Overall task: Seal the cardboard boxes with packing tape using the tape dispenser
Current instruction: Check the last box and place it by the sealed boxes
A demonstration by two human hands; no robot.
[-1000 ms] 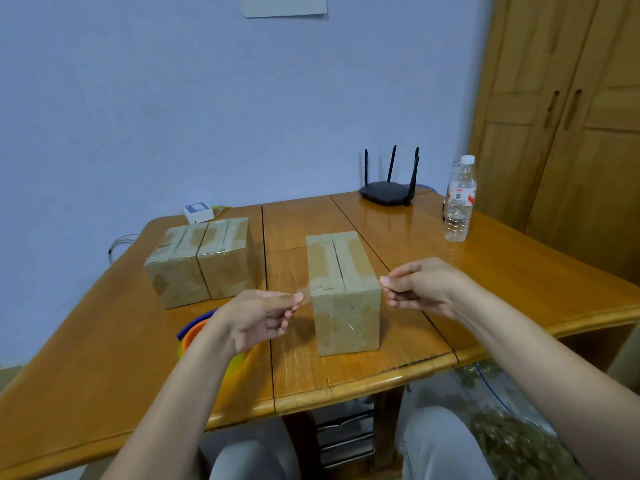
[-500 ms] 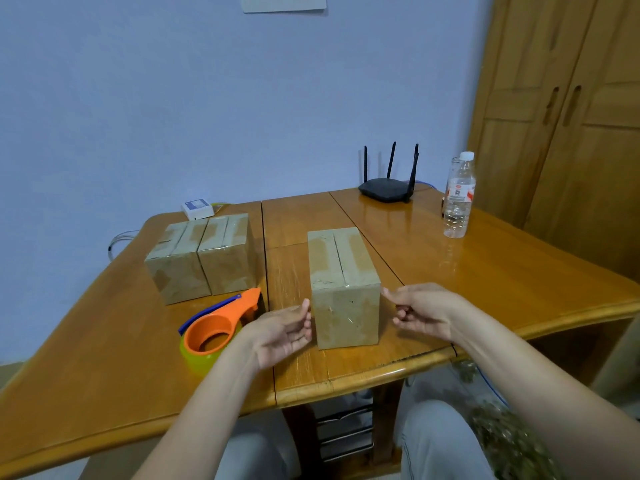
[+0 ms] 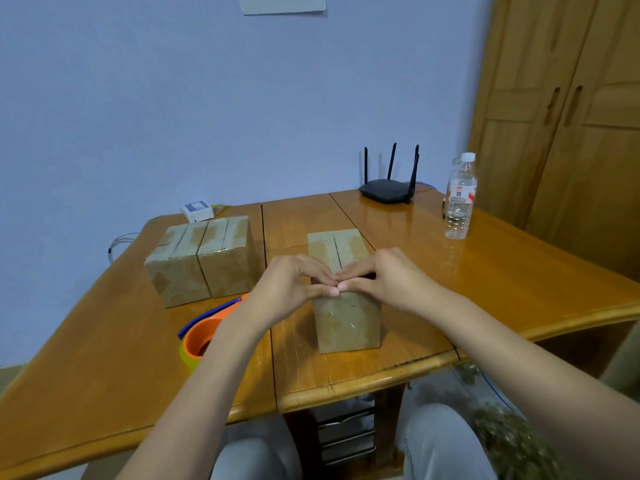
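Note:
A small cardboard box (image 3: 346, 323) stands near the table's front edge, its top seam running away from me. My left hand (image 3: 287, 285) and my right hand (image 3: 388, 275) meet over its near top edge. Fingertips press on the top and the thumbs touch at the front rim. Any clear tape under them is too transparent to see. The orange tape dispenser (image 3: 201, 337), with a blue blade arm, lies on the table left of the box, partly behind my left forearm. Two more boxes (image 3: 204, 261) stand side by side at the back left with shiny tape over them.
The wooden table (image 3: 104, 341) has a black router (image 3: 384, 190), a water bottle (image 3: 459, 199) at the back right and a small white device (image 3: 197, 210) by the wall. A wooden wardrobe (image 3: 571, 133) stands to the right.
Both hands dropped from holding a clear strip stretched above the box to its sides. They now meet on its near top edge. The dispenser came into view.

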